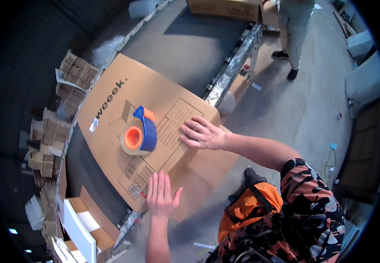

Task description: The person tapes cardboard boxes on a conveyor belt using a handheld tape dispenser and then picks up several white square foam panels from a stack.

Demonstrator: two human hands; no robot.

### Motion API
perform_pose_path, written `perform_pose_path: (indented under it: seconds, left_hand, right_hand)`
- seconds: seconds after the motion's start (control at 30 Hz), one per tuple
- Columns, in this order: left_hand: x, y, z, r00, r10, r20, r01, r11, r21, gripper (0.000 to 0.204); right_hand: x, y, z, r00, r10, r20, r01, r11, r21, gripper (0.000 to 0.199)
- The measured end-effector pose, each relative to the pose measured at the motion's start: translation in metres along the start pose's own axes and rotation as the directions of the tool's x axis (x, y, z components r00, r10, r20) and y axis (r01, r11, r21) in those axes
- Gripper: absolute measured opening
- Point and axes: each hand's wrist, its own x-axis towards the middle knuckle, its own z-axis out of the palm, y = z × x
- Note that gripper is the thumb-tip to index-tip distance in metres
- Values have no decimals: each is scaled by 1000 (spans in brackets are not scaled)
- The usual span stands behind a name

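Observation:
A closed brown cardboard box [124, 87] lies on a grey conveyor belt [190, 39], its top printed with barcodes and a label panel. A tape dispenser [138, 131] with a blue handle, orange core and a roll of tan tape sits on the box top. My left hand [161, 195] lies flat, fingers spread, on the box's near corner. My right hand [202, 133] presses flat on the box top just right of the dispenser. Neither hand holds anything.
Stacks of cardboard dividers [52, 131] line the belt's left side. An open carton [85, 219] sits at lower left. Another brown box [225, 8] rests farther up the belt. A person [293, 30] stands on the concrete floor at the upper right.

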Motion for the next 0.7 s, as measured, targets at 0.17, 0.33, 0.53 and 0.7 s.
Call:
perform_pose_path:
  seconds: [0.17,0.33,0.53,0.7]
  left_hand:
    - [102,10,16,966,-22,258,29,999,-24,104]
    - [111,2,33,928,-139,345,149,989,-4,110]
    - [133,17,31,949,-112,295,90,992,89,112]
    - [130,11,26,941,-108,321,114,994,1,92]
  right_hand:
    - [-11,0,8,987,128,-98,-123,991,58,33]
    - [-46,3,-11,947,286,-147,-185,858,478,26]
    - [-233,-69,66,-435,721,539,-47,-616,786,54]
    - [-29,26,27,-66,984,-167,-567,101,817,56]
